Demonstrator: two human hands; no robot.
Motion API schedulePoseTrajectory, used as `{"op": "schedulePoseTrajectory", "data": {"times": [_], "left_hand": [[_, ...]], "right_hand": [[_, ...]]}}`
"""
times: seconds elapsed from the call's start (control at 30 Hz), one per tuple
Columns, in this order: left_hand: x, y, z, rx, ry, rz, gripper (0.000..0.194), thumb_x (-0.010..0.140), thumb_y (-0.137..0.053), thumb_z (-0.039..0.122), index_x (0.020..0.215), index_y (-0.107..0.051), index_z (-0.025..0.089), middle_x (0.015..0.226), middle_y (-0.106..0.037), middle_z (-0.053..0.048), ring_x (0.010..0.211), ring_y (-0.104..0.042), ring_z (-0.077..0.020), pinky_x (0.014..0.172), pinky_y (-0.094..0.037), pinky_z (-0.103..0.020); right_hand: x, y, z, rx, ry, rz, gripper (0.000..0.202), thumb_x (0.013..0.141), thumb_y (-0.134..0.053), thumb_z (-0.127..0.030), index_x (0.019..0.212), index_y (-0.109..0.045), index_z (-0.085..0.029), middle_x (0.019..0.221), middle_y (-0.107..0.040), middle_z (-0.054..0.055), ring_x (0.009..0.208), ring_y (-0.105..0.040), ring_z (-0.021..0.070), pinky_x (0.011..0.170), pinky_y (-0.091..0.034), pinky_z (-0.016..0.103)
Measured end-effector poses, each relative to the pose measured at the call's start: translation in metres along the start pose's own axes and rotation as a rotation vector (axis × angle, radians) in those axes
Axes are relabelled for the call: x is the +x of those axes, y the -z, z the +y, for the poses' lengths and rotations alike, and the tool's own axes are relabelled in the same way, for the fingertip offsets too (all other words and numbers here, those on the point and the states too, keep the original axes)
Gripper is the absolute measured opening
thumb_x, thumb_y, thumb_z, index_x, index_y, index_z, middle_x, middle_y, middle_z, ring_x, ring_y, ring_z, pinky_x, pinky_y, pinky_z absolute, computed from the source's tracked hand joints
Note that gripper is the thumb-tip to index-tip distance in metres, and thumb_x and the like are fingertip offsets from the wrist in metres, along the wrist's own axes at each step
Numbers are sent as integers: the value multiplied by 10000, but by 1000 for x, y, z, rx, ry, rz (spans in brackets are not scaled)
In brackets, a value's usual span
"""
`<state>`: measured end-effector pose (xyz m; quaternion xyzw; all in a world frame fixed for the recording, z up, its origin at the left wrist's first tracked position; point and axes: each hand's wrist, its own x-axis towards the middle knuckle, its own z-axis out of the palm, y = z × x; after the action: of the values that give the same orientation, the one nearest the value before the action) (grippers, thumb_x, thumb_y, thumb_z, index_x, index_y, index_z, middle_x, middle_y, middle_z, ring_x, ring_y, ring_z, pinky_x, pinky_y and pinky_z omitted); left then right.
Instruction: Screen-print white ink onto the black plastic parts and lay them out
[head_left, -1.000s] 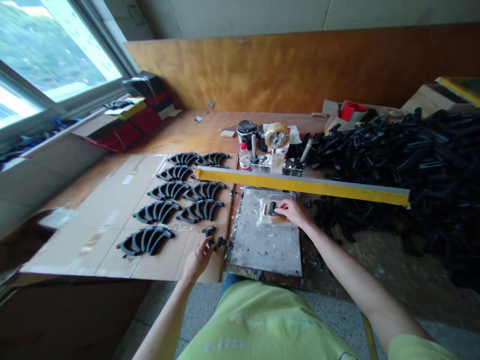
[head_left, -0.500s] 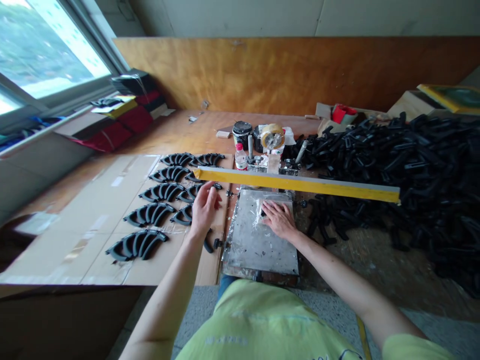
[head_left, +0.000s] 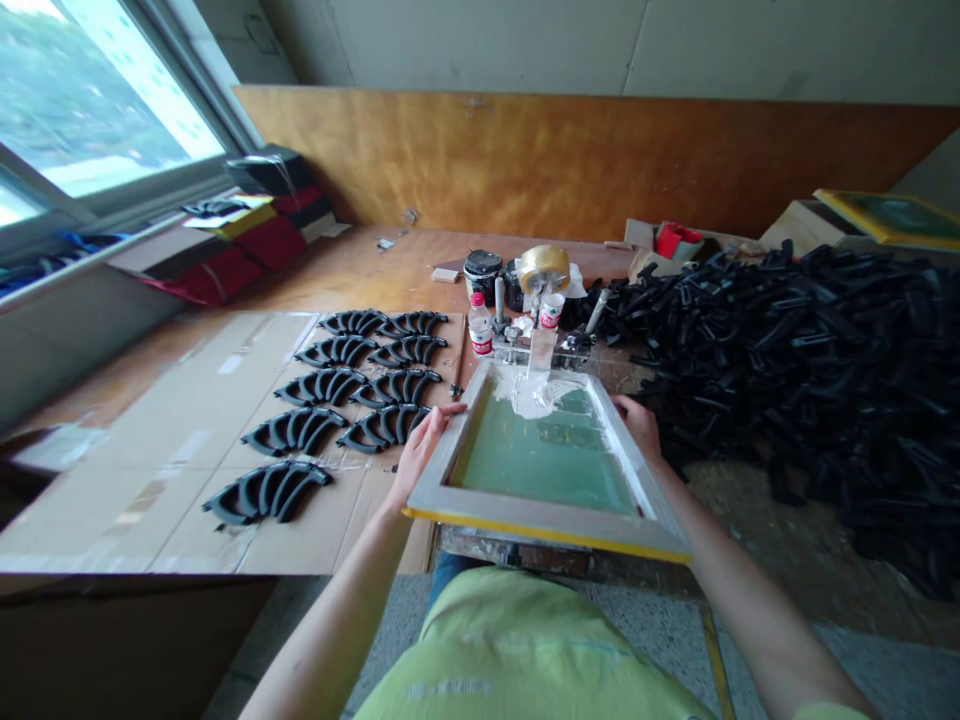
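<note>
A screen printing frame (head_left: 551, 522) with green mesh lies lowered over the work plate, its near edge bound in yellow tape. Whitish ink (head_left: 531, 398) is pooled at the far end of the mesh, where a flat squeegee (head_left: 541, 353) stands tilted. My left hand (head_left: 424, 452) holds the frame's left side, fingers along the edge. On the opposite side my right hand (head_left: 640, 425) grips the frame's right edge, its fingers partly hidden. The metal plate beneath is covered by the frame.
Curved black parts (head_left: 296, 430) lie in fanned rows on a cardboard sheet (head_left: 142, 460) at left. A big heap of black parts (head_left: 810, 350) fills the right. Behind the frame stand a bottle (head_left: 481, 328), a tub (head_left: 482, 275) and a tape roll (head_left: 545, 264).
The screen frame has swung down from its raised, edge-on position. My right hand has left the plate for the frame's right side, and my left hand has moved down to its left side.
</note>
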<state>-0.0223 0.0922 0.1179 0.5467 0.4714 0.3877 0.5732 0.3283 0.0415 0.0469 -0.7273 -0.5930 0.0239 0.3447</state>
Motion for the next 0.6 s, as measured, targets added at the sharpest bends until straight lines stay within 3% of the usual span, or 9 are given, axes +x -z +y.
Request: {"op": "schedulePoseTrajectory", "data": {"times": [0.03,0.1,0.17,0.23,0.33,0.4,0.47,0.6], "left_hand": [[-6,3,-12,30,51,-29,549,829,-500,611,1100,-678,169,920,-667,-48,722,-576,-150,605,-450,-230],[-12,5,-38,58,124,-61,568,799,-566,580,1188,-638,172,875,-661,-41,703,-568,-147,589,-440,-224],[-13,3,-64,66,169,-65,655,772,-608,555,1306,-551,180,790,-640,-20,655,-555,-141,563,-427,-221],[-10,0,-85,86,173,-61,719,766,-617,537,1381,-470,193,743,-618,1,626,-543,-133,557,-416,-219],[-4,-3,-103,109,165,-65,716,785,-588,534,1396,-444,191,756,-618,4,645,-553,-136,593,-427,-227],[-1,-2,-108,121,169,-68,701,790,-577,539,1385,-457,190,768,-621,1,669,-568,-145,618,-439,-238],[-1,-1,-111,135,175,-63,683,788,-575,547,1366,-482,196,782,-627,-5,689,-579,-154,626,-447,-244],[-1,0,-112,126,191,-56,682,784,-575,552,1355,-495,189,814,-647,-19,713,-597,-162,630,-456,-250]], "right_hand": [[9,4,1,3,-12,49,375,900,-404,-304,1057,-679,-101,983,-727,78,896,-672,168,803,-525,245],[30,3,-10,-7,48,113,386,859,-527,-279,1196,-617,-113,1164,-660,118,1031,-633,206,889,-511,315],[52,-8,-33,-42,184,93,528,797,-642,-245,1305,-533,-149,1339,-530,139,1195,-530,251,992,-450,388],[71,-24,-59,-123,291,-40,539,772,-676,-212,1288,-532,-158,1316,-533,146,1210,-495,274,1003,-423,412],[83,-45,-83,-275,267,-308,283,806,-629,-196,1086,-618,-156,1039,-659,121,1019,-575,257,876,-452,349],[77,-52,-88,-344,231,-401,165,829,-579,-188,981,-634,-155,954,-673,112,927,-592,240,809,-445,315],[61,-51,-87,-359,274,-417,141,831,-535,-159,928,-637,-152,941,-670,114,903,-590,237,785,-433,310],[23,-33,-79,-230,545,-498,213,776,-492,-75,897,-644,-161,901,-660,91,908,-575,225,784,-420,305]]}}
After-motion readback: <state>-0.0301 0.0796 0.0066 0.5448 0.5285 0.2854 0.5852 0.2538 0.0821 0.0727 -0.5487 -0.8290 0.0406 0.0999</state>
